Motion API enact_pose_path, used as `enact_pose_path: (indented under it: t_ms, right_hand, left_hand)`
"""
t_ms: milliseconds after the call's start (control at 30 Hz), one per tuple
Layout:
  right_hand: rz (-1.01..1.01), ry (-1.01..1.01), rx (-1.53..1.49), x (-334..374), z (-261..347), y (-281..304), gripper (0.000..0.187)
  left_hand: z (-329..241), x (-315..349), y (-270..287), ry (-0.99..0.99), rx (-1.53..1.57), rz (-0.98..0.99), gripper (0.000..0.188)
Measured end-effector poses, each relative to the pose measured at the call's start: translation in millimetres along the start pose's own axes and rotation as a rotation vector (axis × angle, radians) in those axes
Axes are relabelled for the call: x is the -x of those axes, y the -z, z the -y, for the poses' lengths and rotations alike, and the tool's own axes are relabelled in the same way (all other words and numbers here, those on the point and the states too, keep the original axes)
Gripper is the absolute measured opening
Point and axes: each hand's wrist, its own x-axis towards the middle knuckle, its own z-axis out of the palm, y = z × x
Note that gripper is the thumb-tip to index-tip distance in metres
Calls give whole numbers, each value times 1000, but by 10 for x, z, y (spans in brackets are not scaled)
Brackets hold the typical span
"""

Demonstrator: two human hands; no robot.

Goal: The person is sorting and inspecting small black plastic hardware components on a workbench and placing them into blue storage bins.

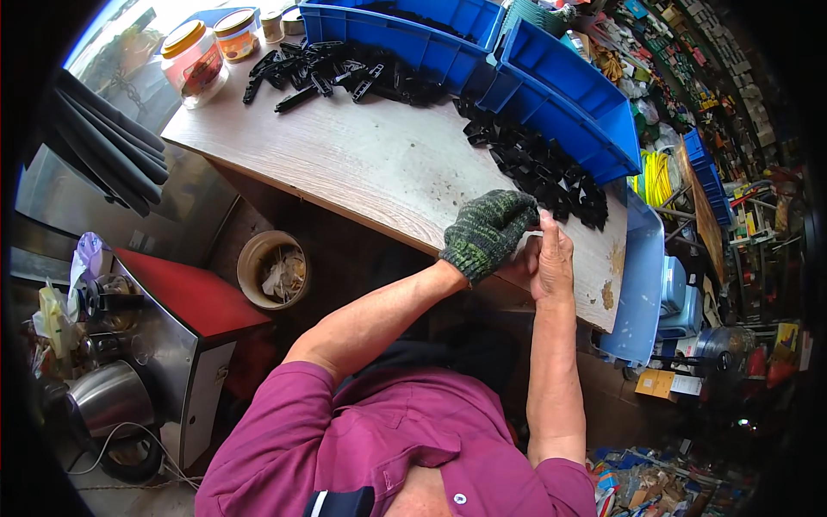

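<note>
My left hand point(493, 226), in a dark green knitted glove, is closed close to the table's near edge. Against it is my bare right hand point(551, 258), fingers curled and thumb pointing up. Their fingertips meet; whatever lies between them is hidden or too small to name. Just beyond the hands, a heap of small black plastic parts point(551, 172) spreads along the right part of the table. Farther left on the tabletop lies a second pile of longer black plastic parts point(345, 71).
Blue plastic bins point(564, 95) stand along the back of the wooden table point(379, 155). Lidded jars point(194, 65) sit at its far left corner. A light blue tub point(642, 276) adjoins the right end. Below are a waste bucket point(274, 269) and a red-topped cabinet point(185, 293).
</note>
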Motion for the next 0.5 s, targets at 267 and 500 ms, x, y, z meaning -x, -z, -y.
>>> enact_pose_path:
  t_ms: [267, 500]
  right_hand:
    - [-113, 59, -94, 59, -95, -153, 34]
    - [-150, -39, -229, 159, -26, -209, 42]
  left_hand:
    - [7, 31, -30, -90, -116, 6, 18]
    - [255, -901, 846, -220, -1028, -125, 31]
